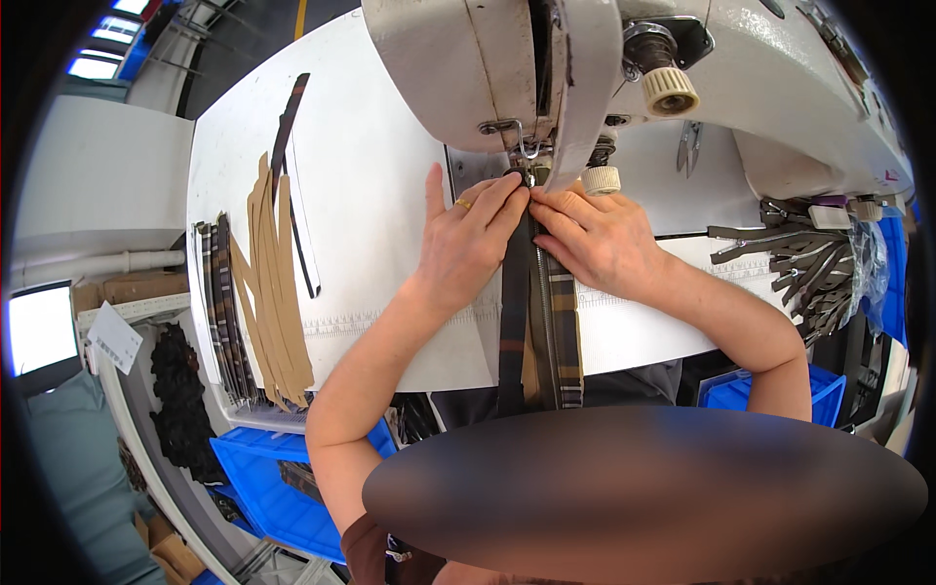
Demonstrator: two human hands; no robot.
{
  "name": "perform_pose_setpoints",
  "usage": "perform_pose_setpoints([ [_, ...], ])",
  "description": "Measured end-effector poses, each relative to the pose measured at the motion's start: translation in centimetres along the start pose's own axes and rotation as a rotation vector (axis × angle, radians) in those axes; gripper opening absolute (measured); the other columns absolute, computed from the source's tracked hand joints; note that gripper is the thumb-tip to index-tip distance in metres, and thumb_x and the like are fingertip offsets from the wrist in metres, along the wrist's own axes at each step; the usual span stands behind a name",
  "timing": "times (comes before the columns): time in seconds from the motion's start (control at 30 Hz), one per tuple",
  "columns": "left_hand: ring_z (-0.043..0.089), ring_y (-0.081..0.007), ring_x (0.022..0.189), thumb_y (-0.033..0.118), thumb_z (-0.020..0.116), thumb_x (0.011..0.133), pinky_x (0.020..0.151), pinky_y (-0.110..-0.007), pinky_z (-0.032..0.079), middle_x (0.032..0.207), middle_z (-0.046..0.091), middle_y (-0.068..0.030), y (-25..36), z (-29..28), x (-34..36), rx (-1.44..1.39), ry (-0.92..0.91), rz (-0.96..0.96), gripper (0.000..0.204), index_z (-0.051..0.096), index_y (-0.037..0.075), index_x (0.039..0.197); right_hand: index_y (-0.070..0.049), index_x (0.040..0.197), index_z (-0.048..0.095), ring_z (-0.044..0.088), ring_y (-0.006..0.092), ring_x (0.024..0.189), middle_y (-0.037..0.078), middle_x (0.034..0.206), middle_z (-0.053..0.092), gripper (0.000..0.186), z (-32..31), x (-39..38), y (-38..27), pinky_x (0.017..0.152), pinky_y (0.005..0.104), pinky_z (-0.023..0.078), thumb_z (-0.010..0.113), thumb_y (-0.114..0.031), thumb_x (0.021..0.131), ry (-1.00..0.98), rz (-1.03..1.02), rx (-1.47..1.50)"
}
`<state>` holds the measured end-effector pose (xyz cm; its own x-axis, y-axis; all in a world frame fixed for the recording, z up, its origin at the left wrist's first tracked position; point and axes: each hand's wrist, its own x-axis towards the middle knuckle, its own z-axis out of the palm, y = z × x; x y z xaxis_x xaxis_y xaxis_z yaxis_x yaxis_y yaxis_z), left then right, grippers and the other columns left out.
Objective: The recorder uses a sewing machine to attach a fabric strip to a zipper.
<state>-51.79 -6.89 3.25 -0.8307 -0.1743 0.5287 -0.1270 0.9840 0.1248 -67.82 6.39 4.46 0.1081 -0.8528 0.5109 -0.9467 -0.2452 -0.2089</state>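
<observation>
A white bench [370, 205] carries a sewing machine [590, 88] toward its far edge. From beneath the machine, a zipper strip [545, 317] crosses the bench's near edge, between left hand [464, 239] and right hand [606, 239]; both rest fingertips on it, whether pinching I cannot tell.
</observation>
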Motion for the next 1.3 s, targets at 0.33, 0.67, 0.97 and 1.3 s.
perform_pose_setpoints([
  [0.33,0.063,-0.0150,0.101,0.007,0.062,0.079,0.109,-0.062,0.019,0.112,0.062,-0.0012,0.4,-0.2,0.1,0.025,0.013,0.000,0.026,0.066,0.005,0.104,-0.003,0.101,0.065,0.061,0.0223,0.092,0.006,0.105,0.063,0.032,0.1,0.0,-0.3,0.079,0.0338,0.050,0.074,-0.019,0.075,0.028,0.006,-0.030],
  [0.67,0.065,-0.0182,0.108,0.007,0.062,0.078,0.104,-0.049,0.026,0.122,0.065,-0.0068,0.6,-0.1,0.2,0.091,0.028,0.008,0.029,0.068,0.005,0.106,-0.004,0.110,0.066,0.065,0.0220,0.092,0.007,0.113,0.064,0.036,0.0,-0.1,0.0,0.068,0.0317,0.051,0.074,-0.020,0.079,0.005,-0.005,-0.025],
  [0.97,0.062,-0.0182,0.109,0.010,0.060,0.081,0.110,-0.062,0.020,0.119,0.065,-0.0073,0.4,0.2,-0.2,0.060,0.028,0.036,0.031,0.065,0.004,0.111,-0.003,0.109,0.066,0.064,0.0222,0.090,0.007,0.113,0.064,0.036,0.0,0.0,-0.1,0.068,0.0320,0.051,0.074,-0.019,0.078,0.019,-0.018,-0.017],
  [1.3,0.062,-0.0205,0.110,0.025,0.069,0.083,0.107,-0.063,0.020,0.121,0.065,-0.0060,1.3,-0.5,0.0,0.008,-0.041,-0.067,0.036,0.067,0.008,0.114,0.001,0.105,0.063,0.062,0.0293,0.099,0.012,0.108,0.064,0.032,-1.0,0.0,1.1,0.082,0.0354,0.052,0.071,-0.019,0.081,-0.019,0.127,0.078],
])
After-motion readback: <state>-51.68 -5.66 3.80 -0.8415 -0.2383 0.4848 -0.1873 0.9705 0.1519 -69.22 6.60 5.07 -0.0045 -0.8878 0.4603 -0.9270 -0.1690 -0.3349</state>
